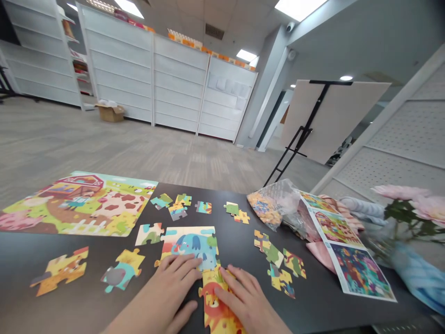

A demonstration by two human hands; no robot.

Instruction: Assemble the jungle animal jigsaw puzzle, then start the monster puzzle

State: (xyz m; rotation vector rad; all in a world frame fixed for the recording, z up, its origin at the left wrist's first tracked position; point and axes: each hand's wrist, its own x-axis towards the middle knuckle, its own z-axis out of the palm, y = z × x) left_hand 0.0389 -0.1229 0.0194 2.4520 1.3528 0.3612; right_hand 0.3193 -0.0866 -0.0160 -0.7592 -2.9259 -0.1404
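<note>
My left hand lies with fingers stretched over the lower edge of the joined elephant puzzle section. My right hand rests flat, fingers spread, on the yellow and orange lion puzzle section, covering part of it. The lion section meets the elephant section's lower right side; whether the joint is fully locked I cannot tell. A green and white puzzle piece sits against the elephant section's left side. Left of my left hand lie a puzzle piece with a grey round shape and a tiger section.
A farm picture sheet covers the table's far left. Loose puzzle pieces lie to the right and others farther back. Beyond are a plastic bag of pieces, a picture strip and flowers.
</note>
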